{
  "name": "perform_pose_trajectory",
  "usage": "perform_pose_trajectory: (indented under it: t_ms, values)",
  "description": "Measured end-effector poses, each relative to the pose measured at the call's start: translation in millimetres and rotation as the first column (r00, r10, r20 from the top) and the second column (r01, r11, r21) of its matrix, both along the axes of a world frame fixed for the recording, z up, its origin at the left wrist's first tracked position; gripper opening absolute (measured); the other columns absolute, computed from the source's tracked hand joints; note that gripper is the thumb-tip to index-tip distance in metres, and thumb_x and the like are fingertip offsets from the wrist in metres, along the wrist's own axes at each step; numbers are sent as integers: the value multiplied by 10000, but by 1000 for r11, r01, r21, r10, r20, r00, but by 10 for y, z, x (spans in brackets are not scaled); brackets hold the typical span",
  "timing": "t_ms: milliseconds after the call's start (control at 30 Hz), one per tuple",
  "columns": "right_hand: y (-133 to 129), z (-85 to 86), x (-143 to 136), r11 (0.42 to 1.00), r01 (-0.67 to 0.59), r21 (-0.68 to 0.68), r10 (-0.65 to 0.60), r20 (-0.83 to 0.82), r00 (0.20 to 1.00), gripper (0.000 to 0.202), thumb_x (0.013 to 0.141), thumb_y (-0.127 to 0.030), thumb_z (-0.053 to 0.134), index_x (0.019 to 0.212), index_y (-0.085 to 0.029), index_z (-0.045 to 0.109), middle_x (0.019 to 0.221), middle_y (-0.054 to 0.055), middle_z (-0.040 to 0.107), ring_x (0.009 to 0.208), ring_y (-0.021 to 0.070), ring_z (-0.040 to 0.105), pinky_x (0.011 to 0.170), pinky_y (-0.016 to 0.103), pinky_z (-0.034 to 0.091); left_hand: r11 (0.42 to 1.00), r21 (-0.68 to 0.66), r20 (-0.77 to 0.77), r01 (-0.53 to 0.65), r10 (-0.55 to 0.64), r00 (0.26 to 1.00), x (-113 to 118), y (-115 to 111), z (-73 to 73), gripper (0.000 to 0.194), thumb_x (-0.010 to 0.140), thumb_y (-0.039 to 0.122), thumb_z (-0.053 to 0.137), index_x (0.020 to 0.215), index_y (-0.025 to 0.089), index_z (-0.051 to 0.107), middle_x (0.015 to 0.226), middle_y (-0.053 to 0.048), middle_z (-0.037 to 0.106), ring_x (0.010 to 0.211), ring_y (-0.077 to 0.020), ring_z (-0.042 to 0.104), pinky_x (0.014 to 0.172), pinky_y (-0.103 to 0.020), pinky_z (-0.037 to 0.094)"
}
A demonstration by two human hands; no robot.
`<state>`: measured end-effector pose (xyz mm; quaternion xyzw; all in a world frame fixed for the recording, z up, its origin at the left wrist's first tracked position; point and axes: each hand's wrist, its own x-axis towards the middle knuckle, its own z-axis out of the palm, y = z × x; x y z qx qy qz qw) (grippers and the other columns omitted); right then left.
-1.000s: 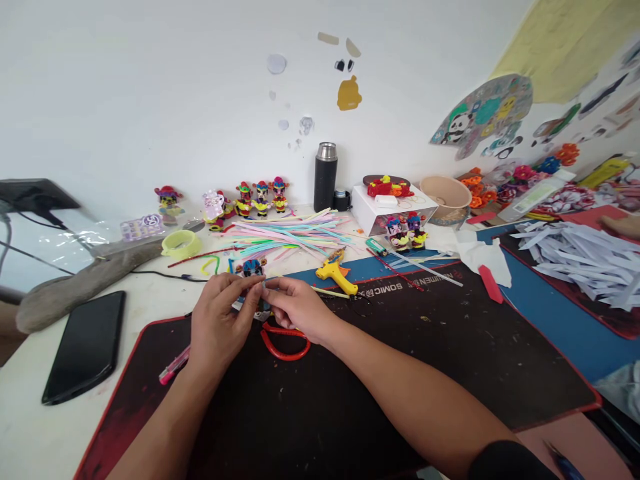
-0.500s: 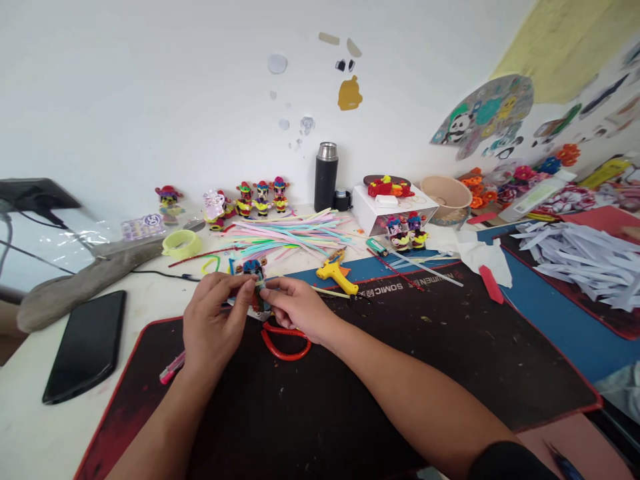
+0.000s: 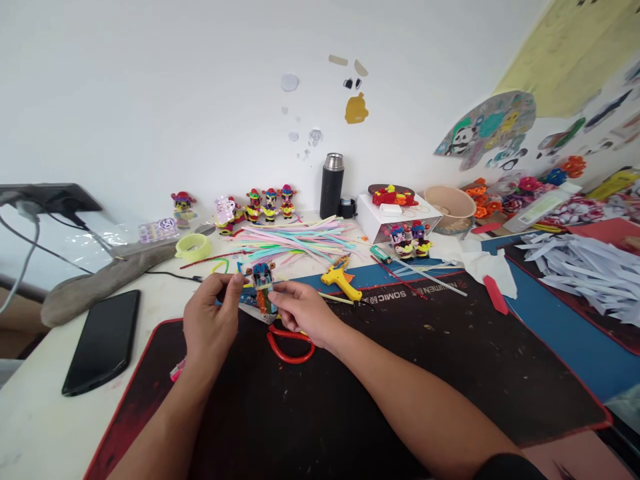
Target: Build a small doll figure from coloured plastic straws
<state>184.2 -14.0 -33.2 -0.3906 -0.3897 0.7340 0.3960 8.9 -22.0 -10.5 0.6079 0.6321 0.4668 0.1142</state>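
Note:
My right hand pinches a small pipe-cleaner figurine between thumb and fingers, at its lower right side. The figurine is upright, with a dark blue hat and an orange and green lower body. Just left of it is my left hand, thumb raised against curled fingers; whatever they hold, if anything, is hidden. Below the figurine lie scissors with red handles, their blades partly covered by the right hand and figurine. A pink pen-like object is partly hidden by my left wrist.
A yellow glue gun lies beyond the right hand on the black mat. Pastel pipe cleaners, finished figurines, a black thermos and green tape stand behind. A phone lies left; paper strips are right.
My left hand has drawn back a little from the figurine, so its face and body now show. The right hand still holds it. The whole view has shifted slightly.

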Motion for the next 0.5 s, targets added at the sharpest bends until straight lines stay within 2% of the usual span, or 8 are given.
perform_pose_trajectory:
  t_ms: [267, 500]
  values:
    - [5, -21, -6, 1000, -1, 19, 2, -32, 999, 448, 778, -489, 835, 1029, -186, 621, 474, -124, 483, 387, 65, 330, 421, 225, 239, 997, -27, -35, 67, -68, 997, 43, 4, 11, 300, 974, 441, 587, 846, 232, 758, 734, -5, 704, 656, -181, 585, 625, -297, 427]
    - [8, -6, -8, 1000, 4, 9, -4, -8, 1000, 443, 774, -491, 836, 1018, -191, 620, 471, -123, 489, 387, 64, 339, 420, 224, 229, 996, -60, -25, 72, -74, 997, 67, 4, 14, 278, 949, 413, 591, 828, 223, 754, 728, -9, 703, 657, -177, 584, 624, -289, 420]
